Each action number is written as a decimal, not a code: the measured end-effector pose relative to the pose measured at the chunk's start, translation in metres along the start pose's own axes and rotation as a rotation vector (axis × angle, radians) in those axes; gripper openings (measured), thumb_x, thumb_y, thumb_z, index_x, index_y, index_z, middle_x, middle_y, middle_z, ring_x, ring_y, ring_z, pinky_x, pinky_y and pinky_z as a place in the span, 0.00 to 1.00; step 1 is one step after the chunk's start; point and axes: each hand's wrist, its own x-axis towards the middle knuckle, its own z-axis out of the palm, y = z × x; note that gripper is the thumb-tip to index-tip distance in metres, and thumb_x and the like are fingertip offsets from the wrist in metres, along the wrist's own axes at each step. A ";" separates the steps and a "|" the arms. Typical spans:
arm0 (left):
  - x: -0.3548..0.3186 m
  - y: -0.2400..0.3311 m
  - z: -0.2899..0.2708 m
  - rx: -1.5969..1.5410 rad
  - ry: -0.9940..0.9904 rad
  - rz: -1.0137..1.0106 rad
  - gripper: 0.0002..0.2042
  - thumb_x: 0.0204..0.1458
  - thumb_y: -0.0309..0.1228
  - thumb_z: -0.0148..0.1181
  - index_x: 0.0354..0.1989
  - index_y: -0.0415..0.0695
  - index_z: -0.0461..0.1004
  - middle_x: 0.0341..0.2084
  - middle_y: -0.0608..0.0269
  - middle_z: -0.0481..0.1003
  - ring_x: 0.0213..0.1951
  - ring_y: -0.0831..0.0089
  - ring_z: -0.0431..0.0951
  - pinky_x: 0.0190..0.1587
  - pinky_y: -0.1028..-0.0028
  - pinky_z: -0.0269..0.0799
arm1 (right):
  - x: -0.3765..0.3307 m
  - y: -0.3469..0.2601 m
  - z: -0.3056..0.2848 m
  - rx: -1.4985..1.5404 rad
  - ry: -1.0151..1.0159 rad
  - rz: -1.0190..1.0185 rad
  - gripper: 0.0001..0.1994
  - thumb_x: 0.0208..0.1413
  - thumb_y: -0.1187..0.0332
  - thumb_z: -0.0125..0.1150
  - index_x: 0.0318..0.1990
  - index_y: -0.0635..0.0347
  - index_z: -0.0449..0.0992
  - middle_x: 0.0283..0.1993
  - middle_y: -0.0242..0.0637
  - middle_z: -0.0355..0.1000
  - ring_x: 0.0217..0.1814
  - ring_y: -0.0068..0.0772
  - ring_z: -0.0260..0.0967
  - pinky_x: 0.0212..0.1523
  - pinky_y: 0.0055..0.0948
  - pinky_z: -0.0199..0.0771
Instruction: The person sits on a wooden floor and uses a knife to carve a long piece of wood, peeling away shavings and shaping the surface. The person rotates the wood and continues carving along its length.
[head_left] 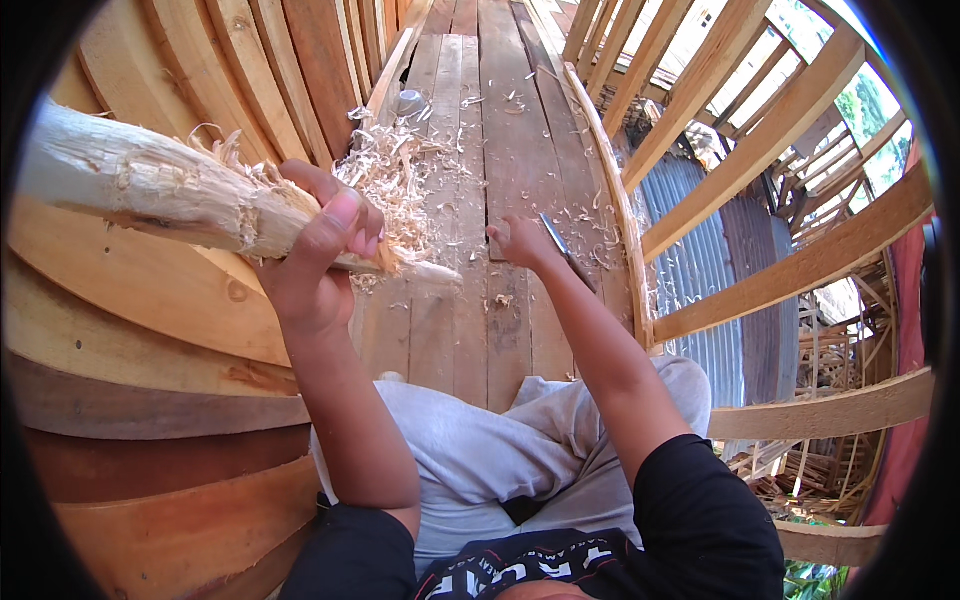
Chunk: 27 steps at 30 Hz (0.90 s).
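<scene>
- We find the left hand (318, 250) closed firmly around a pale, rough-hewn wooden stake (180, 190), fingers wrapped over the top and thumb side toward the camera.
- We note the stake runs from the upper left edge of the view down to a tapered tip (435, 272), which sits just above the plank floor (470, 330).
- Frayed fibres and curls stand up from the stake just beside the left hand.
- We record the right hand (522, 243) closed on a knife (566, 252), its dark blade angled down and to the right, held apart from the stake's tip.
- A heap of light wood shavings (390, 175) lies on the floor behind the stake; loose chips are scattered farther along the planks.
- The person sits on the floor in grey trousers (470, 460) and a dark shirt.
- Curved planking (150, 300) rises at the left; bent wooden ribs (800, 265) stand at the right, with corrugated metal sheeting (700, 260) showing between them.
</scene>
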 end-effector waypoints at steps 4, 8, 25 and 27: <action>-0.002 -0.003 0.004 -0.029 -0.006 -0.019 0.09 0.44 0.21 0.60 0.30 0.41 0.65 0.17 0.64 0.66 0.18 0.75 0.66 0.25 0.73 0.65 | -0.056 0.024 0.020 -0.213 -0.019 -0.296 0.36 0.52 0.44 0.60 0.57 0.69 0.65 0.58 0.58 0.62 0.66 0.58 0.54 0.62 0.47 0.62; -0.002 0.000 0.007 -0.013 -0.030 -0.043 0.08 0.45 0.23 0.59 0.29 0.41 0.64 0.15 0.64 0.65 0.18 0.76 0.65 0.25 0.74 0.64 | -0.091 0.024 0.034 -0.186 0.001 -0.486 0.27 0.52 0.53 0.61 0.52 0.67 0.69 0.54 0.53 0.65 0.65 0.56 0.55 0.60 0.48 0.64; 0.001 0.004 0.005 0.117 -0.033 0.008 0.07 0.46 0.24 0.56 0.28 0.41 0.63 0.14 0.64 0.64 0.19 0.76 0.63 0.26 0.75 0.62 | 0.056 0.030 -0.028 1.224 0.694 0.412 0.09 0.56 0.74 0.61 0.44 0.66 0.75 0.35 0.40 0.76 0.31 0.31 0.75 0.34 0.26 0.77; 0.001 0.004 0.003 0.126 -0.028 -0.005 0.07 0.46 0.24 0.56 0.29 0.41 0.63 0.14 0.64 0.64 0.19 0.76 0.64 0.26 0.75 0.62 | 0.066 -0.008 -0.034 1.330 0.727 0.441 0.14 0.56 0.74 0.61 0.50 0.68 0.73 0.38 0.39 0.75 0.35 0.30 0.75 0.38 0.25 0.78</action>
